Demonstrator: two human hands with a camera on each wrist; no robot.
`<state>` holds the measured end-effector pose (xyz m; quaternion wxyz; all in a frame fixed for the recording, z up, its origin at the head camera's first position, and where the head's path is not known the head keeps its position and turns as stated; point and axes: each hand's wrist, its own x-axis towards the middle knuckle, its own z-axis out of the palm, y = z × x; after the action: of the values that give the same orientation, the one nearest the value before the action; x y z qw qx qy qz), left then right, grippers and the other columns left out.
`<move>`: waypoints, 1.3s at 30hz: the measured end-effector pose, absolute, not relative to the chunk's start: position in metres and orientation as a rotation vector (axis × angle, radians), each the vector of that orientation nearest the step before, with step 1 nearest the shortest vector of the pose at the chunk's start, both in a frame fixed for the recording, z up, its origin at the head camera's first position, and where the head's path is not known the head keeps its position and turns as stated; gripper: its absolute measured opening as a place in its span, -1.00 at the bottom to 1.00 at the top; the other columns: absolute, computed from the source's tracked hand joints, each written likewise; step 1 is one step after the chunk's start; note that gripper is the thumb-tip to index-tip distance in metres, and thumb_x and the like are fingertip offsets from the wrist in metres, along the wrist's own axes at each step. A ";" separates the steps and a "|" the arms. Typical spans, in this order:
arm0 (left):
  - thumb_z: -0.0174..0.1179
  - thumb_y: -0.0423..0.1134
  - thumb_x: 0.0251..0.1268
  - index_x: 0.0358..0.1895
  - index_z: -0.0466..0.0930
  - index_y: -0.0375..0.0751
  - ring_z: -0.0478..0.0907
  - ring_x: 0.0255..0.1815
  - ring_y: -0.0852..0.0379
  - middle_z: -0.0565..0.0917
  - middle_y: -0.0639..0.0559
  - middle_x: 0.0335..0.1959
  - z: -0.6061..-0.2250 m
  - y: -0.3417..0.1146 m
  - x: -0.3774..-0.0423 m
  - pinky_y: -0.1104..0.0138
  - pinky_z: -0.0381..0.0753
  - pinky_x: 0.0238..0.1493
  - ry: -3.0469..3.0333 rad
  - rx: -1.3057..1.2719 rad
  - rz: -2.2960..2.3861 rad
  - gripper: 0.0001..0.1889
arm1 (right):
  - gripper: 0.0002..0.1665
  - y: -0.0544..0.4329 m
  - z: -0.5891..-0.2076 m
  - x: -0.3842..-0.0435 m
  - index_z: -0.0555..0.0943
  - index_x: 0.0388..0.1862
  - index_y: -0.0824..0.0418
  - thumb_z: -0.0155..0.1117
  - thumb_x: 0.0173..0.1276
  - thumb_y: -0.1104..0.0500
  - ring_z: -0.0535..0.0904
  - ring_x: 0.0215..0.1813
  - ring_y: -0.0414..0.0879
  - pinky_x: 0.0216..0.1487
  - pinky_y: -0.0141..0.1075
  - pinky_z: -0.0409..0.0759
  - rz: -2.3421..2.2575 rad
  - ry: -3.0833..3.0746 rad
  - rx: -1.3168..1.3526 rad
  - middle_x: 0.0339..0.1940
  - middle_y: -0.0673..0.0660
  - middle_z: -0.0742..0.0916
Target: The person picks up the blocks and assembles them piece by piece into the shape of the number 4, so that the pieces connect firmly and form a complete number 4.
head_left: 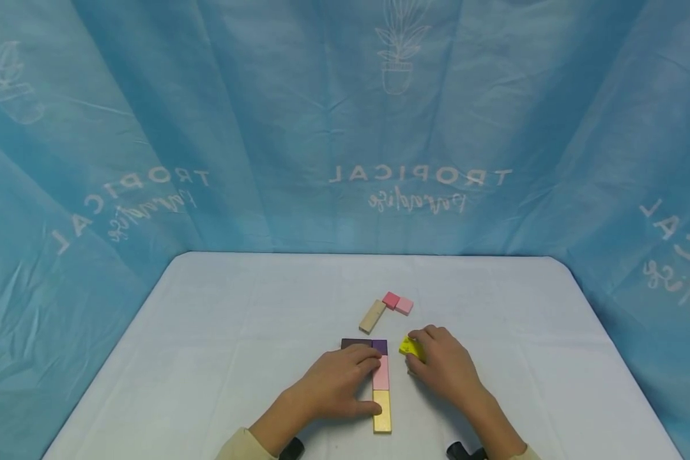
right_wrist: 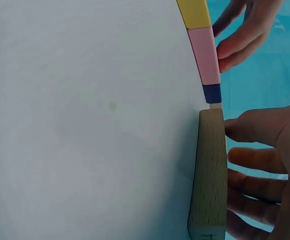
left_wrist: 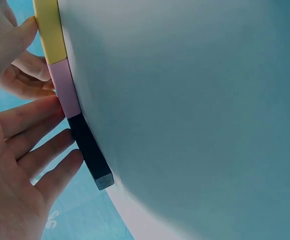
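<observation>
My left hand lies over a row of wooden blocks, its fingers fairly straight. Its thumb touches the gold block and its fingertips reach the pink block. Beyond these are a small purple block and a dark brown block, joined in a corner and partly covered by the fingers. To the right, my right hand holds a bright yellow block between thumb and fingers, which hide much of it. In the right wrist view, a bare wood-grained side shows beside those fingers.
Farther back on the white table lie a tan block, a small red-pink block and a light pink block. A blue printed curtain surrounds the table's back and sides.
</observation>
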<state>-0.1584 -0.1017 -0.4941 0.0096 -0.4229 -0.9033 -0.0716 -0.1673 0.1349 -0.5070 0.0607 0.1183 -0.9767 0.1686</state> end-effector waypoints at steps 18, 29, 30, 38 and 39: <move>0.12 0.45 0.06 0.22 0.52 -0.05 0.34 0.27 0.22 0.47 0.15 0.21 -0.490 -0.099 -0.160 0.25 0.46 0.15 -2.892 -1.314 -0.223 -0.21 | -0.55 0.124 -0.508 -0.171 0.65 -0.05 0.14 0.46 0.09 0.01 0.46 -0.22 -0.08 -0.18 -0.21 0.53 0.537 -2.955 0.289 -0.18 0.06 0.62; 0.10 0.45 0.07 0.22 0.51 -0.05 0.32 0.29 0.21 0.46 0.15 0.23 -0.489 -0.099 -0.160 0.22 0.45 0.16 -2.900 -1.308 -0.233 -0.22 | -0.60 0.121 -0.506 -0.174 0.67 -0.05 0.10 0.49 0.09 0.10 0.46 -0.18 -0.11 -0.12 -0.22 0.48 0.586 -2.859 0.465 -0.20 0.00 0.62; 0.11 0.45 0.07 0.22 0.51 -0.05 0.32 0.28 0.21 0.46 0.15 0.23 -0.489 -0.099 -0.160 0.22 0.45 0.16 -2.895 -1.310 -0.233 -0.22 | -0.60 0.121 -0.506 -0.174 0.67 -0.05 0.09 0.50 0.09 0.10 0.47 -0.17 -0.10 -0.11 -0.21 0.48 0.579 -2.853 0.483 -0.20 0.00 0.62; 0.14 0.43 0.06 0.19 0.53 -0.07 0.34 0.27 0.20 0.47 0.14 0.21 -0.490 -0.099 -0.160 0.24 0.45 0.16 -2.848 -1.323 -0.234 -0.24 | -0.57 0.117 -0.507 -0.176 0.67 0.00 0.05 0.50 0.11 0.07 0.48 -0.10 -0.13 -0.01 -0.21 0.49 0.580 -2.866 0.557 -0.16 -0.04 0.64; 0.15 0.43 0.06 0.19 0.53 -0.07 0.34 0.27 0.20 0.47 0.14 0.21 -0.490 -0.100 -0.160 0.24 0.45 0.16 -2.849 -1.324 -0.235 -0.24 | -0.57 0.117 -0.508 -0.177 0.67 0.00 0.05 0.50 0.11 0.08 0.48 -0.10 -0.14 -0.02 -0.22 0.49 0.591 -2.869 0.561 -0.15 -0.05 0.63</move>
<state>-0.1602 -0.0995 -0.4896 -0.0045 -0.4201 -0.9044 -0.0746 -0.1769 0.1169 -0.5077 0.0797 0.1874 -0.9589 0.1976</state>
